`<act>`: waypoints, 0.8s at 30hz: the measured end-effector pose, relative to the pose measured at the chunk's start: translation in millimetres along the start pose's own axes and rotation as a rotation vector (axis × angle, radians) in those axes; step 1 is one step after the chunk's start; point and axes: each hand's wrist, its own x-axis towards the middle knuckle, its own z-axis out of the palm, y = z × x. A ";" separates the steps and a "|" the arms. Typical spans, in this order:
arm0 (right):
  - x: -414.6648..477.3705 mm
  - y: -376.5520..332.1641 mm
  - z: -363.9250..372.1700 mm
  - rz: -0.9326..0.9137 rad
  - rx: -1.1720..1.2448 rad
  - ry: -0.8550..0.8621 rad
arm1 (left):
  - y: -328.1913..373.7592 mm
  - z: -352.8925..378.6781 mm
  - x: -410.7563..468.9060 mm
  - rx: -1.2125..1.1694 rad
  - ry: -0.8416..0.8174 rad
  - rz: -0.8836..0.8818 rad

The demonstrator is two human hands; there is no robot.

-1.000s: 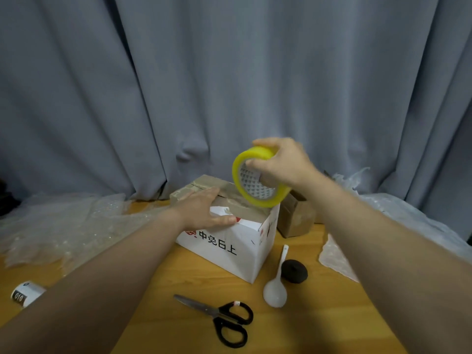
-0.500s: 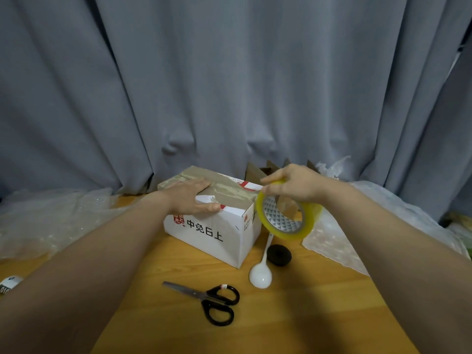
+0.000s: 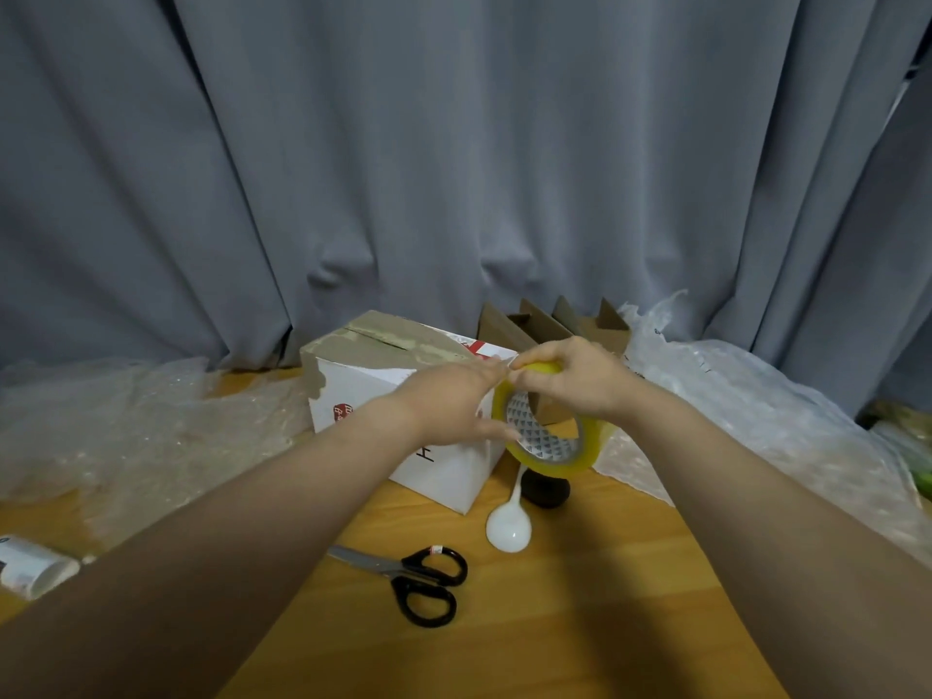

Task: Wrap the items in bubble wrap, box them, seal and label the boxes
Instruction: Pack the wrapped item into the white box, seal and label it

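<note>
Right hand [image 3: 575, 380] grips the tape [image 3: 542, 441] by the box [image 3: 353, 391]; left hand [image 3: 449, 406] touches its rim, grip unclear; scissors [image 3: 418, 580] lie on the bench [image 3: 580, 623].
</note>
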 end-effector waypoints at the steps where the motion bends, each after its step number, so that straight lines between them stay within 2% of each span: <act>1: -3.6 -0.5 2.7 0.005 0.028 0.009 | -3.6 -1.0 -0.4 0.022 0.017 0.018; 6: -22.1 -30.2 35.6 0.021 0.248 -0.090 | -38.9 -22.3 -31.2 -0.069 -0.013 0.127; 9: -29.0 -64.3 64.9 -0.005 0.399 -0.210 | -65.1 -23.0 -55.9 -0.055 0.155 0.092; 11: -29.0 -84.6 83.7 -0.009 0.450 -0.255 | -78.8 -19.2 -69.7 -0.118 0.317 -0.076; 13: -19.7 -96.0 92.8 -0.136 0.225 -0.130 | -74.7 -20.9 -84.0 -0.311 0.461 -0.326; 15: -5.5 -96.9 88.1 -0.215 -0.094 0.159 | -63.5 -18.0 -97.8 -0.710 0.378 -0.544; 16: 2.2 -94.1 82.3 -0.228 -0.172 0.234 | -55.7 -15.0 -106.1 -0.866 0.300 -0.586; 17: 10.6 -88.5 77.6 -0.253 -0.217 0.220 | -50.5 -11.5 -112.5 -0.919 0.242 -0.576; 18: 19.4 -81.9 75.9 -0.285 -0.248 0.119 | -44.3 -8.4 -117.4 -0.943 0.208 -0.562; 20: 33.2 -71.6 81.1 -0.286 -0.313 -0.132 | -35.4 -4.5 -120.9 -1.035 0.236 -0.567; 21: 38.1 -70.4 85.1 -0.252 -0.320 -0.195 | -32.1 -7.0 -119.6 -1.062 0.277 -0.604; 24: 50.9 -74.9 95.4 -0.163 -0.267 -0.179 | -41.6 -13.2 -113.2 -0.895 0.417 -0.682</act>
